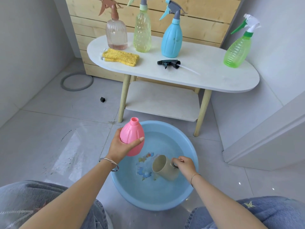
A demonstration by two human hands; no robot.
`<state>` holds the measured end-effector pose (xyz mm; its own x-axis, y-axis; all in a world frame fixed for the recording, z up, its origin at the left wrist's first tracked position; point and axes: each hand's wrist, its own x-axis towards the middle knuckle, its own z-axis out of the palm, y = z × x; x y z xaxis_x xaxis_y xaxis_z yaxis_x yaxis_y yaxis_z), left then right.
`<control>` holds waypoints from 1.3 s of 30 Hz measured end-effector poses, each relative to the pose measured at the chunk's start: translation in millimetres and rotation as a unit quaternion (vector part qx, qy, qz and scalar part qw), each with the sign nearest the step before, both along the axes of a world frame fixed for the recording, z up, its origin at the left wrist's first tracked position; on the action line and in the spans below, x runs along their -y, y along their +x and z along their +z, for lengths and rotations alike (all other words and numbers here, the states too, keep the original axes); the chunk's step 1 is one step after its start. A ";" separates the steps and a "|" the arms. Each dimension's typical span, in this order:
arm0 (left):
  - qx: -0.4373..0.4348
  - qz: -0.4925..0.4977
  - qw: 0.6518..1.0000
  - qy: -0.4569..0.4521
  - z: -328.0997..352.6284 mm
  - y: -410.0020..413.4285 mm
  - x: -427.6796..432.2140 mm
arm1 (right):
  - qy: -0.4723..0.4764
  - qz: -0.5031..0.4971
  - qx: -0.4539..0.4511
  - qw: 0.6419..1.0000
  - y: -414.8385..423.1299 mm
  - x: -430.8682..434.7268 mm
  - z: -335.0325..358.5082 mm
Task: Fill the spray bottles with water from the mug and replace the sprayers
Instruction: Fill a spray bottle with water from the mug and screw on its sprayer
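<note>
1. Grey floor tiles [49, 129] carry a blue basin [184, 141] of water below both hands.
2. Left hand [118, 146] grips an uncapped pink bottle [132, 138], held upright over the basin's rim.
3. Right hand [184, 164] pinches the handle of a beige mug [163, 167], tipped in the water.
4. Beyond the hands, a black sprayer [170, 63] lies on a white table [206, 80].

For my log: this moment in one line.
left hand: holds pink plastic bottle | right hand: tilts beige mug in blue basin | black sprayer: on white table
</note>
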<state>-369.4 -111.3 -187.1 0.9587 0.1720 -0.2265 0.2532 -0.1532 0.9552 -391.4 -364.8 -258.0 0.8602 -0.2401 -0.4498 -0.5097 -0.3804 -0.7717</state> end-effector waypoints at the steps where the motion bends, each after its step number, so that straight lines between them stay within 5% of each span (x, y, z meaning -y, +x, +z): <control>1: 0.004 0.002 1.000 -0.003 2.1 -0.3 0.3 | 0.015 -0.013 0.009 1.000 0.2 -0.1 6.7; 17: 0.071 -0.019 0.996 -0.047 37.1 -4.0 14.8 | 0.200 -0.054 0.200 0.958 26.0 30.8 160.1; 39: 0.086 -0.142 0.986 -0.004 33.3 -16.0 32.5 | 0.143 -0.016 0.310 0.940 24.0 14.0 221.7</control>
